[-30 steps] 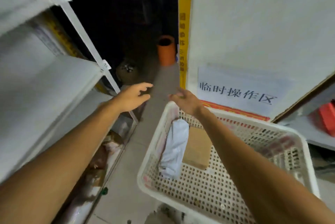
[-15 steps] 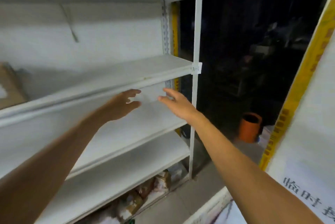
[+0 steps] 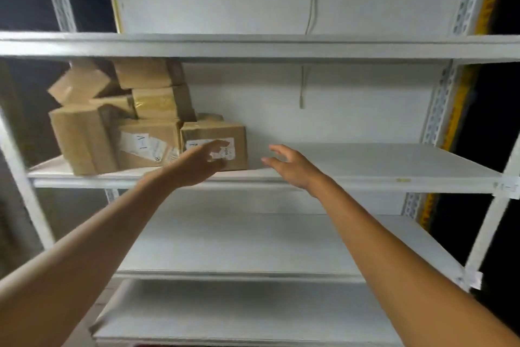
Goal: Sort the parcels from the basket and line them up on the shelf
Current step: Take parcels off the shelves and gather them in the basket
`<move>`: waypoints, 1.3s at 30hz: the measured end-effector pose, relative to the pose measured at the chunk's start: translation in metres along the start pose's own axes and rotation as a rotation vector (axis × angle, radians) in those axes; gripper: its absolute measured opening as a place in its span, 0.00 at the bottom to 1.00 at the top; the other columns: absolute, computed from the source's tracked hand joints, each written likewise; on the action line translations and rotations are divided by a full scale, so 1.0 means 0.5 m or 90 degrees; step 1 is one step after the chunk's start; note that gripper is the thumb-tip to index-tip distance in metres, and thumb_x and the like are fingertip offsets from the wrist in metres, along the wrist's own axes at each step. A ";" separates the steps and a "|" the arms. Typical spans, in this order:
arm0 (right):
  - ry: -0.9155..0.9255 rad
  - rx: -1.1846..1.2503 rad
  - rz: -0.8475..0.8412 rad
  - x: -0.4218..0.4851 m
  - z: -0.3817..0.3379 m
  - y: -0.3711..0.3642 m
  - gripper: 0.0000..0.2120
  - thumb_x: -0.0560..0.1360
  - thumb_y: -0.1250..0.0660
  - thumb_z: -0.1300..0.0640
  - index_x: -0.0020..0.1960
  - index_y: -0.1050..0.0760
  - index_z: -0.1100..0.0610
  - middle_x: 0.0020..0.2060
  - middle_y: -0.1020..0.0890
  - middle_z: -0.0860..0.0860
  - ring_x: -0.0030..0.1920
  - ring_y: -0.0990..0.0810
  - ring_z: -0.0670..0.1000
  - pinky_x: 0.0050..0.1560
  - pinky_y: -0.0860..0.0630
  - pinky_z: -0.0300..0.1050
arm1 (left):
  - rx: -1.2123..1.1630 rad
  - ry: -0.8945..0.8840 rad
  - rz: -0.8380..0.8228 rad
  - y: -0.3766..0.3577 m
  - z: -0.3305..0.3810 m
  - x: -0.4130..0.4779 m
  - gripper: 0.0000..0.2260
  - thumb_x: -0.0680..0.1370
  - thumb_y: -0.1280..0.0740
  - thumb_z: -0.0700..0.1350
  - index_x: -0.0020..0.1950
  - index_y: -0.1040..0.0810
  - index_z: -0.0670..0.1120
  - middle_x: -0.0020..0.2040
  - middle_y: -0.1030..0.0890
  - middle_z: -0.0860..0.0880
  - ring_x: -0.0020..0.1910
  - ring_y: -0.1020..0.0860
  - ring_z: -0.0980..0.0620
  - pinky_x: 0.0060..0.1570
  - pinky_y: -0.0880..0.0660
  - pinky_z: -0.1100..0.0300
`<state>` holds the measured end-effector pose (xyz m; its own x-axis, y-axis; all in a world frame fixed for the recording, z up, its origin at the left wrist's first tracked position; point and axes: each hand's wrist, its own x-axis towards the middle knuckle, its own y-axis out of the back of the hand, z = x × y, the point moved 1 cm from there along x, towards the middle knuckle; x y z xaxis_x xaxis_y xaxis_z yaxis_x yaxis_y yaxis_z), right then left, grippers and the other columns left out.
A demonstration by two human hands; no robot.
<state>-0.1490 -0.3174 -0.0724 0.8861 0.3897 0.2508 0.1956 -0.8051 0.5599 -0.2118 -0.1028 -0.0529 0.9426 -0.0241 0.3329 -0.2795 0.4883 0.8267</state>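
Observation:
Several brown cardboard parcels (image 3: 140,116) are piled at the left end of the white shelf (image 3: 365,175). The rightmost small box (image 3: 213,133) carries a white label on its front. My left hand (image 3: 197,164) reaches up in front of that box's label, fingers relaxed, holding nothing. My right hand (image 3: 292,166) is raised to the right of the box over the shelf's front edge, fingers spread and empty. The basket is out of view.
The shelf unit has a higher board (image 3: 253,45) and two lower boards (image 3: 253,245). White perforated uprights (image 3: 439,110) stand at the right. A thin cord (image 3: 302,88) hangs down the back panel. Dark space lies beyond both sides.
My view has swung from the basket on the floor up to the shelf with the parcels. Both empty hands have risen toward the rightmost box.

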 end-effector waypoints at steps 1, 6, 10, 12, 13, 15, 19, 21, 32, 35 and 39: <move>0.011 -0.001 -0.011 0.017 -0.017 -0.025 0.27 0.78 0.35 0.47 0.75 0.36 0.53 0.74 0.34 0.50 0.74 0.36 0.50 0.68 0.37 0.43 | 0.005 0.010 0.006 0.018 -0.026 -0.007 0.21 0.80 0.36 0.44 0.72 0.33 0.47 0.69 0.28 0.42 0.63 0.26 0.44 0.55 0.32 0.62; 0.036 0.003 -0.046 0.095 -0.073 -0.118 0.27 0.78 0.35 0.48 0.75 0.35 0.53 0.72 0.30 0.50 0.72 0.33 0.52 0.71 0.35 0.48 | 0.026 0.052 0.024 0.095 -0.128 -0.031 0.20 0.80 0.37 0.43 0.72 0.33 0.45 0.69 0.28 0.41 0.63 0.25 0.44 0.55 0.31 0.62; 0.025 0.005 -0.045 0.143 -0.070 -0.152 0.26 0.78 0.34 0.47 0.74 0.34 0.52 0.71 0.30 0.51 0.72 0.33 0.53 0.69 0.34 0.49 | 0.039 0.088 0.041 0.127 -0.199 -0.019 0.21 0.80 0.36 0.44 0.73 0.34 0.46 0.70 0.29 0.42 0.64 0.26 0.45 0.57 0.32 0.62; 0.019 -0.009 -0.026 0.166 -0.061 -0.154 0.25 0.78 0.34 0.48 0.73 0.33 0.52 0.72 0.31 0.53 0.71 0.32 0.54 0.66 0.34 0.47 | 0.038 0.096 0.040 0.128 -0.222 0.000 0.21 0.80 0.36 0.44 0.73 0.34 0.47 0.70 0.29 0.42 0.64 0.26 0.46 0.56 0.31 0.62; 0.022 -0.017 -0.007 0.179 -0.054 -0.150 0.26 0.78 0.34 0.49 0.73 0.33 0.53 0.72 0.31 0.54 0.71 0.32 0.54 0.66 0.34 0.46 | 0.036 0.097 0.040 0.125 -0.230 0.012 0.21 0.80 0.36 0.44 0.73 0.34 0.47 0.70 0.29 0.42 0.64 0.26 0.45 0.57 0.31 0.61; 0.019 -0.031 0.031 0.208 -0.039 -0.140 0.27 0.77 0.33 0.49 0.74 0.35 0.54 0.73 0.35 0.55 0.72 0.34 0.55 0.68 0.36 0.46 | 0.037 0.098 0.041 0.116 -0.239 0.043 0.22 0.80 0.36 0.44 0.73 0.34 0.47 0.70 0.30 0.41 0.65 0.27 0.44 0.59 0.30 0.57; 0.002 -0.019 0.052 0.271 -0.003 -0.117 0.30 0.78 0.35 0.50 0.77 0.41 0.53 0.74 0.38 0.54 0.72 0.35 0.55 0.63 0.36 0.44 | 0.045 0.095 0.045 0.090 -0.247 0.118 0.23 0.80 0.36 0.45 0.74 0.37 0.49 0.71 0.30 0.41 0.67 0.29 0.42 0.62 0.29 0.50; -0.011 -0.006 0.047 0.301 0.017 -0.112 0.31 0.78 0.35 0.49 0.77 0.43 0.51 0.75 0.38 0.54 0.73 0.36 0.55 0.65 0.35 0.46 | 0.061 0.087 0.049 0.074 -0.250 0.154 0.25 0.80 0.36 0.44 0.75 0.39 0.48 0.72 0.31 0.41 0.67 0.29 0.41 0.61 0.29 0.49; -0.026 0.094 0.054 0.434 0.102 -0.167 0.30 0.74 0.30 0.46 0.72 0.35 0.52 0.69 0.28 0.51 0.67 0.27 0.54 0.65 0.27 0.53 | -0.058 0.064 0.111 0.004 -0.316 0.271 0.28 0.75 0.31 0.38 0.72 0.39 0.47 0.61 0.28 0.47 0.52 0.25 0.50 0.31 0.23 0.69; -0.039 0.117 0.081 0.435 0.125 -0.188 0.29 0.74 0.29 0.46 0.71 0.34 0.51 0.66 0.24 0.51 0.63 0.24 0.52 0.64 0.26 0.53 | -0.086 0.056 0.141 -0.010 -0.336 0.275 0.30 0.74 0.30 0.37 0.72 0.40 0.47 0.57 0.29 0.51 0.49 0.24 0.50 0.33 0.22 0.66; -0.040 0.126 0.108 0.428 0.120 -0.199 0.28 0.74 0.29 0.47 0.70 0.32 0.51 0.63 0.22 0.52 0.60 0.23 0.51 0.62 0.24 0.52 | -0.116 0.049 0.164 -0.014 -0.343 0.281 0.28 0.75 0.31 0.36 0.71 0.39 0.48 0.57 0.28 0.50 0.49 0.23 0.50 0.43 0.20 0.56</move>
<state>0.0466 -0.1806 -0.1219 0.9365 0.2183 0.2745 0.1149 -0.9305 0.3479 -0.0460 0.0400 -0.0897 0.8584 0.1834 0.4790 -0.4796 0.6184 0.6225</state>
